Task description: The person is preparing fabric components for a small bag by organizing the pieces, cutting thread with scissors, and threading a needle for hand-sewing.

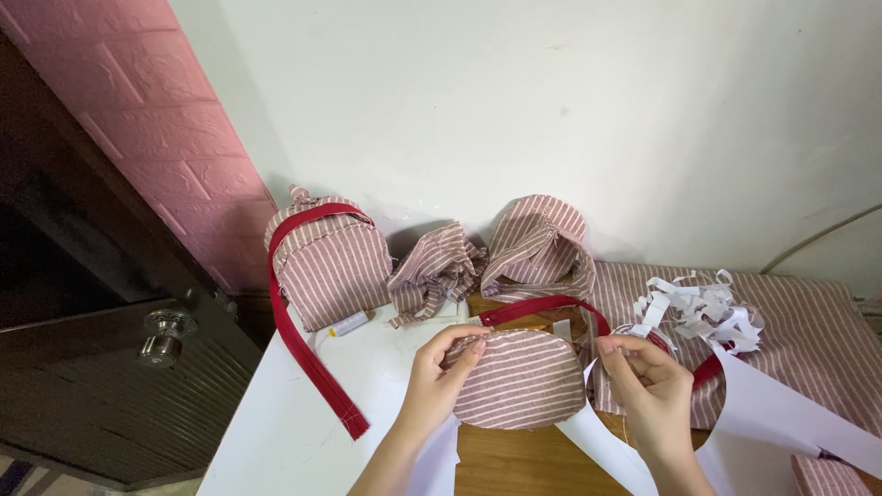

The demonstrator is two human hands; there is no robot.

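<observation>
Left hand (441,372) — grip pinched shut on the upper left edge of an oval striped fabric panel (521,379), thumb under and fingers over, seemingly to hold the edge flat; the panel lay between both hands on the tabletop (303,432). Right hand (648,381) — grip closed on the panel's right edge where a red zipper tape (542,308) arched above it, apparently keeping tape and cloth aligned. Beyond the left grip: a small striped backpack-shaped pouch (333,262) with a long red strap (308,354) trailing toward the near edge; a spool of white thread (351,323) just beside it; crumpled striped scraps (434,271). Beyond the right grip: a folded striped piece (540,243); a heap of white paper strips (703,308) on spread striped cloth (808,335); white paper pattern (781,409) to its right. Far left of the left grip: a door knob (165,332).
</observation>
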